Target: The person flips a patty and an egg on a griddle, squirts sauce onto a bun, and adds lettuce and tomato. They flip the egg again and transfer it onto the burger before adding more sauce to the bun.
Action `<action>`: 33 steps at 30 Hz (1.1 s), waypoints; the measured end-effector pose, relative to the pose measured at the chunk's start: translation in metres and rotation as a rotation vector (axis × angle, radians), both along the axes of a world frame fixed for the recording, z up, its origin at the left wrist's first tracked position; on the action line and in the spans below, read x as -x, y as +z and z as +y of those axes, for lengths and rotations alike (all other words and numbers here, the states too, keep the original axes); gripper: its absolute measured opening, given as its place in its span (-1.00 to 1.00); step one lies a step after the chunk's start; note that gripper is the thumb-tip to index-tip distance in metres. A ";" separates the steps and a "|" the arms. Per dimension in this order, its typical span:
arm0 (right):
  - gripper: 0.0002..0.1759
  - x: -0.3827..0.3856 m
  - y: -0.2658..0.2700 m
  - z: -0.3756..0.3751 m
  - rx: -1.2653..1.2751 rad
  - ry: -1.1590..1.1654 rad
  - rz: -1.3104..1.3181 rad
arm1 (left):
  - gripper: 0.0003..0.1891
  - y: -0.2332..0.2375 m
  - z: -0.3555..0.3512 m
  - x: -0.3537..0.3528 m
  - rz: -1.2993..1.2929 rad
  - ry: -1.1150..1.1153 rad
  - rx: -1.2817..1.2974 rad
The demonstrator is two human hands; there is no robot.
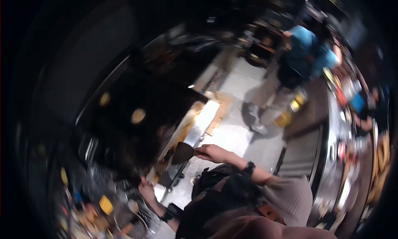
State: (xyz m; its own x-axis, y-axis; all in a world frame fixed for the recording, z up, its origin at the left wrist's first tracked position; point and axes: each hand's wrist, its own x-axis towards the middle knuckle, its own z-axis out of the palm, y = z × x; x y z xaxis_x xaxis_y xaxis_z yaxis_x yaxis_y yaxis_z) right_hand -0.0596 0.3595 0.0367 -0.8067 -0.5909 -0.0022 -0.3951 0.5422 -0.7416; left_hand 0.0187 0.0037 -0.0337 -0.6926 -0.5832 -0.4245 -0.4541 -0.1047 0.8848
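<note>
My right hand [211, 153] is closed around the handle end of a spatula [182, 153], whose wide dark blade hangs over the front edge of a black griddle [166, 102]. Two pale round pieces, one nearer [138, 116] and one farther [105, 99], lie on the dark surface; their kind is too blurred to tell. My left hand [147, 190] is at the griddle's near corner with its fingers curled. What it grips, if anything, is lost in the blur. Brownish residue [184, 129] runs along the bright front ledge between the hands.
A person in a blue top [304, 48] stands farther along the aisle. A steel counter [331, 143] with mixed items runs along the right. At lower left are a round container [130, 222] and a yellow square item [106, 204]. Cardboard [222, 110] lies by the griddle's far end.
</note>
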 end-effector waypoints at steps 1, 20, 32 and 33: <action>-0.67 -0.001 0.001 -0.005 -0.014 0.008 0.003 | -0.52 -0.013 -0.008 -0.005 0.064 0.018 -0.022; -0.56 0.075 -0.007 -0.058 -0.032 0.244 -0.130 | -0.46 0.034 0.024 -0.016 -0.462 0.079 0.348; -0.61 0.191 -0.054 -0.049 0.270 -0.016 -0.380 | -0.47 0.045 0.050 0.015 -0.481 0.176 0.366; -0.61 0.205 -0.060 -0.050 0.179 -0.042 -0.358 | -0.47 0.034 0.048 0.011 -0.473 0.177 0.373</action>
State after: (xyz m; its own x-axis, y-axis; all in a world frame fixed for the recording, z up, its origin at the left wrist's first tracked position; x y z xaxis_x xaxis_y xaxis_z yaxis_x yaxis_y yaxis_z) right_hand -0.2648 0.3094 -0.0234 -0.7973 -0.5738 -0.1872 -0.0752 0.4022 -0.9125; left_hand 0.0077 0.0516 0.0003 -0.3587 -0.8399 -0.4074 -0.8094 0.0624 0.5839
